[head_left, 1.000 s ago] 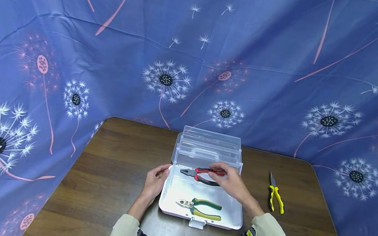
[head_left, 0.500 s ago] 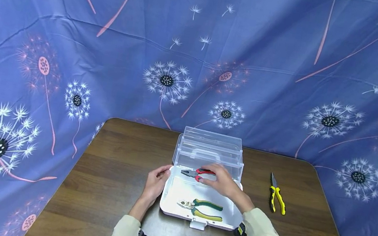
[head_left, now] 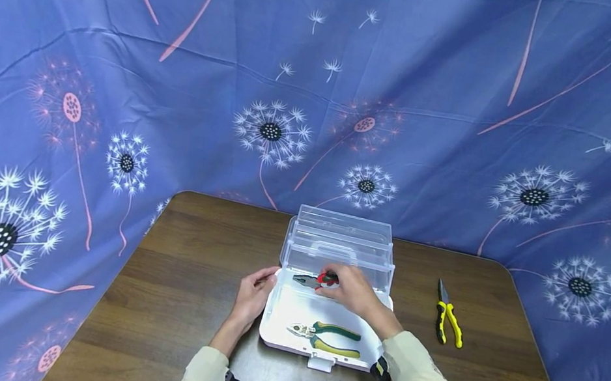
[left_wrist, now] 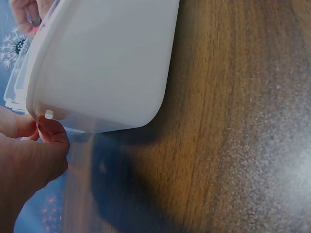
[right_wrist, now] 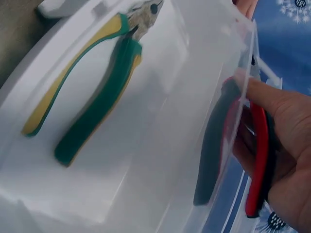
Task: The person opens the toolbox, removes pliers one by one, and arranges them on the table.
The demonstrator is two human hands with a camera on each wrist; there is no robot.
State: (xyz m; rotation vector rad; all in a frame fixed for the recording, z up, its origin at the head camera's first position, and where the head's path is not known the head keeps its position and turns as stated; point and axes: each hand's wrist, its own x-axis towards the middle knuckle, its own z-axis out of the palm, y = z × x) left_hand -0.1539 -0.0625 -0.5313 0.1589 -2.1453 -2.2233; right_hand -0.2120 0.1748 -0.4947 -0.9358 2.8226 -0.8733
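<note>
A white plastic case (head_left: 282, 346) with a raised clear lid (head_left: 344, 224) stands mid-table. My left hand (head_left: 252, 298) pinches its left rim between thumb and fingers, as the left wrist view shows up close. Over the back of the case, my right hand (head_left: 352, 290) grips red-and-black combination pliers (head_left: 305, 280) by the handles near the pivot. Their grey jaws point left; the fingers hide much of the handles. In the right wrist view one red handle (right_wrist: 257, 165) lies against the palm. Green-and-yellow combination pliers (head_left: 337, 329) lie in the front of the case, jaws left.
To the right of the case, yellow-and-black long-nose pliers (head_left: 444, 310) lie on the wooden table (head_left: 189, 252). A latch (head_left: 320, 364) sticks out from the case's front edge. A blue dandelion-print cloth (head_left: 206, 103) hangs behind and beside the table.
My right hand has slid left along the red-and-black pliers, from the handle ends toward the pivot, and its fingers have closed round the handles. The left hand stays at the rim.
</note>
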